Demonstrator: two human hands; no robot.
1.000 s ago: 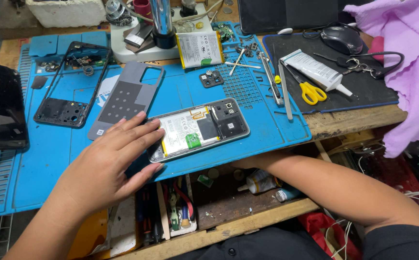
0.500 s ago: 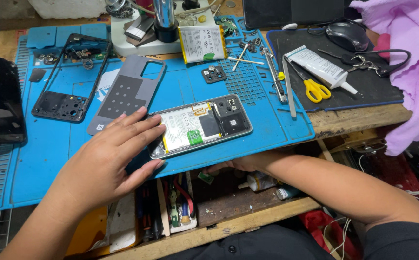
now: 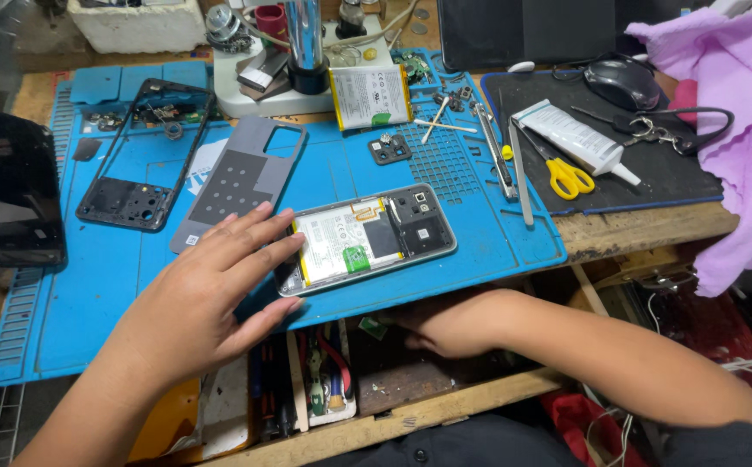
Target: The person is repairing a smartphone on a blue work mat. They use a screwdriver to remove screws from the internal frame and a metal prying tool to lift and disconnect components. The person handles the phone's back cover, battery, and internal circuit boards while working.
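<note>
1. The opened phone [image 3: 367, 239] is lying face down near the front edge of the blue work mat [image 3: 82, 285], its back removed so that the white battery and dark circuit board are showing.
2. The left hand [image 3: 198, 307] is resting flat on the mat just beside the phone's left end, its fingers [image 3: 259, 238] lying spread and extended, the fingertips touching the phone's edge and pinching nothing.
3. The right hand [image 3: 454, 322] is reaching under the desk's front edge into the open drawer [image 3: 393, 380]; its fingers are mostly hidden by the mat, so I cannot tell whether they are spread or closed on anything.
4. The grey back cover [image 3: 237, 177] is lying on the mat just behind the left hand, inner side up.
5. A black phone frame [image 3: 147, 156] is lying further left on the mat, well apart from the opened phone.
6. A loose battery [image 3: 369, 97] is leaning at the mat's far edge, with a small camera module [image 3: 390, 149] sitting in front of it.
7. Yellow-handled scissors [image 3: 562, 173] and a white tube [image 3: 576, 137] are lying on the black mat [image 3: 670, 177] to the right.
8. A purple cloth [image 3: 730, 104] is draping over the desk's [image 3: 644, 229] right end.
</note>
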